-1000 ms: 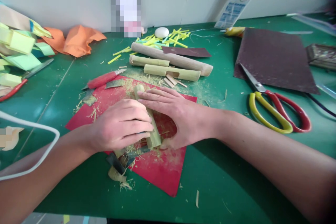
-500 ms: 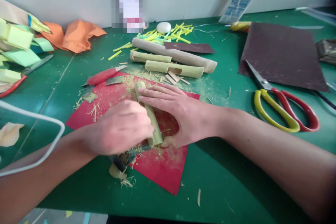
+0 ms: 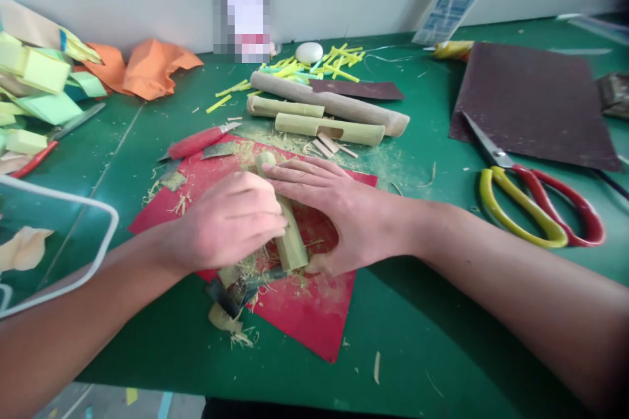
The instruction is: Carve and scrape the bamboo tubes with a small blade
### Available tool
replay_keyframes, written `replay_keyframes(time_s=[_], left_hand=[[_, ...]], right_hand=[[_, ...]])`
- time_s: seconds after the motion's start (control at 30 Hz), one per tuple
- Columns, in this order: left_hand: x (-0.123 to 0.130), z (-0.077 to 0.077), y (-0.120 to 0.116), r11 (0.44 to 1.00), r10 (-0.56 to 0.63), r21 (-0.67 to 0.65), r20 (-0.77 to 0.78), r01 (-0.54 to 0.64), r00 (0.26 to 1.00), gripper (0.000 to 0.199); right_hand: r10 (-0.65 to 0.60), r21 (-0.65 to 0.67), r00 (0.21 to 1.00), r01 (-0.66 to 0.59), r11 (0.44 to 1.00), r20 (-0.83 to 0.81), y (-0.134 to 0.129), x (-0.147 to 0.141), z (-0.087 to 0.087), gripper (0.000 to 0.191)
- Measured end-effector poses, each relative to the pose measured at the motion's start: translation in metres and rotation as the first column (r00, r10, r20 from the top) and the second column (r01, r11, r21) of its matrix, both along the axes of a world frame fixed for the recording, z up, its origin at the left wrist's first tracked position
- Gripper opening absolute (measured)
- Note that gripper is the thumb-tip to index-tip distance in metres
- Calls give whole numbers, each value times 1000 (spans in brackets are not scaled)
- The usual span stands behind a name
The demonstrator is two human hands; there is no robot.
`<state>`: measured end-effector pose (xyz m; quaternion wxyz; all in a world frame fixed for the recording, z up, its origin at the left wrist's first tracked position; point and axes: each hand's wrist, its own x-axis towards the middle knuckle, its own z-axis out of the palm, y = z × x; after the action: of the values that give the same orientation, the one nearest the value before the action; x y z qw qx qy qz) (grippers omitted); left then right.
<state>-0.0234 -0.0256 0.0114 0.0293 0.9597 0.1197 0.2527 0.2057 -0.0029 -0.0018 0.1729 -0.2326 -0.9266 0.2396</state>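
A pale green bamboo piece [image 3: 291, 242] lies at a slant on the red sheet [image 3: 309, 330], amid fine shavings and dust. My right hand [image 3: 339, 209] holds it down from the right, with stretched fingers across its far part and the thumb by its near end. My left hand [image 3: 236, 219] is closed in a fist against the bamboo's left side; whatever its fingers hold is hidden. Just below that fist lies a dark-handled tool [image 3: 223, 298] among shavings. Beyond it, on the sheet's far left edge, rests a red-handled knife [image 3: 199, 142].
Behind my hands lie a notched bamboo tube [image 3: 299, 124], another bamboo piece [image 3: 285, 107] and a long greyish stick [image 3: 334, 101]. Scissors [image 3: 521, 193] and dark sandpaper [image 3: 533, 105] are on the right. Paper pieces [image 3: 44, 78] pile up at left, near a white cable [image 3: 111, 226].
My left fist has shifted slightly up along the bamboo and is less blurred. My right hand keeps its place on the bamboo. The whole view has shifted a little.
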Motion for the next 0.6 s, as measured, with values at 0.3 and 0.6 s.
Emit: replay_keyframes(time_s=[0.3,0.6], left_hand=[[-1,0,-1,998,8,-55,-2,-8,1000,10],[4,1,-7,996,-25,-86,17,27,1000,16]], right_hand=[[0,21,1000,-1,1000,16,0,0,0,103],[9,-12,1000,-9,1000,11,0,0,0,105]])
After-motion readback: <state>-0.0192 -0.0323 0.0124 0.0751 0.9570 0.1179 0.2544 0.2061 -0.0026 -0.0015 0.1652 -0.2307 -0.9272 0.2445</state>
